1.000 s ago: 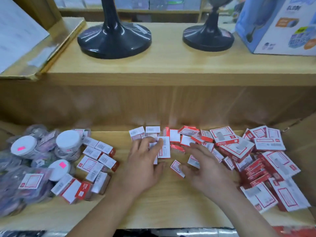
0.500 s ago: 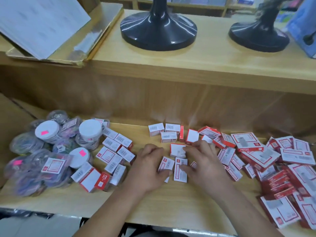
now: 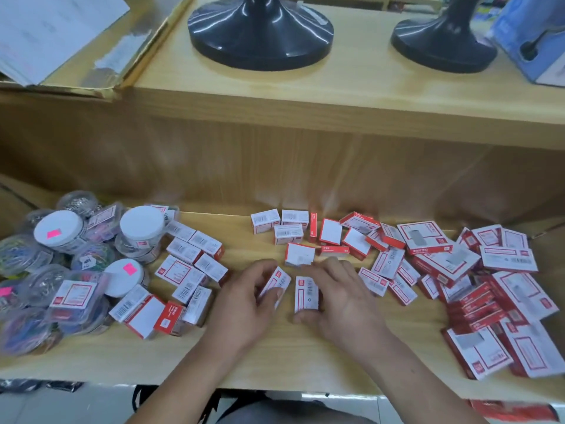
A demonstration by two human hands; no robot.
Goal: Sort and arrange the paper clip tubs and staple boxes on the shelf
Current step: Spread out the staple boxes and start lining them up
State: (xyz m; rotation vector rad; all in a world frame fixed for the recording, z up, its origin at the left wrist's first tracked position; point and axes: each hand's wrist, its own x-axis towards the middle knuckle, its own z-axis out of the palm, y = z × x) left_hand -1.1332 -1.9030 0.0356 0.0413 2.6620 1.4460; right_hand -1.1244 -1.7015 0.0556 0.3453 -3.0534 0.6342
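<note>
Red-and-white staple boxes lie scattered over the wooden shelf [image 3: 290, 356]. My left hand [image 3: 244, 304] grips one small staple box [image 3: 276, 284] at the shelf's middle. Beside it, my right hand [image 3: 342, 301] holds a second small box [image 3: 306, 294] between thumb and fingers. A cluster of small boxes [image 3: 287, 231] sits just behind my hands. Larger staple boxes [image 3: 477, 280] pile up on the right. Clear paper clip tubs [image 3: 142, 231] with white lids crowd the far left, and another group of small boxes [image 3: 186, 270] lies next to them.
An upper shelf [image 3: 305, 96] overhangs the back and carries two black round bases [image 3: 260, 35], a blue carton [image 3: 535, 35] at the right and a gold-edged flat box with papers [image 3: 76, 41] at the left. The shelf's front edge runs just below my wrists.
Both hands drew back toward me from the box cluster and closed on one small box each. The camera swung left and down, so everything sits further right in view.
</note>
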